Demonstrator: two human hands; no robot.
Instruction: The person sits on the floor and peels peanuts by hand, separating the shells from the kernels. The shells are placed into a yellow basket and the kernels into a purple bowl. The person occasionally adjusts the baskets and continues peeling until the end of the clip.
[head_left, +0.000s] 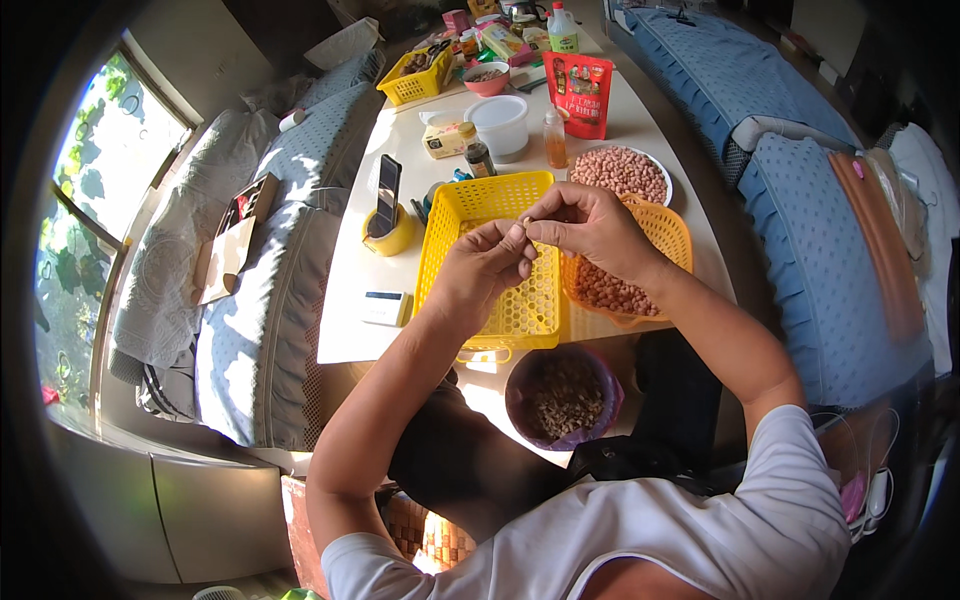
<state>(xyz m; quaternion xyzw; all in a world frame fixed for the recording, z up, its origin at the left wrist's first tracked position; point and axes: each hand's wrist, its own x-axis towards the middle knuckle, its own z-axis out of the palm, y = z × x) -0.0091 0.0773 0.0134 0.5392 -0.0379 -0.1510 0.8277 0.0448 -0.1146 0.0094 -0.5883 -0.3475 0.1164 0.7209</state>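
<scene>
My left hand (491, 259) and my right hand (585, 229) meet at the fingertips above a yellow rectangular plastic basket (553, 300). Between them they pinch a small pale piece (527, 223), perhaps a peanut or part of its shell. The basket's visible floor shows its perforated mesh. At its right, partly behind my right hand and forearm, an orange plastic basket (679, 232) holds reddish shelled peanuts (611, 291). Behind that one, a white plate heaped with pink peanuts (621, 171) stands on the table. Below the table edge, a purple-lined bin (517, 397) contains broken shells (566, 405).
A phone (387, 191) leans in a yellow tape roll (394, 238) on the left, near a small white box (385, 308). Bottles, a lidded white tub (497, 124) and a red pouch (577, 94) stand farther back. Covered sofas flank the table.
</scene>
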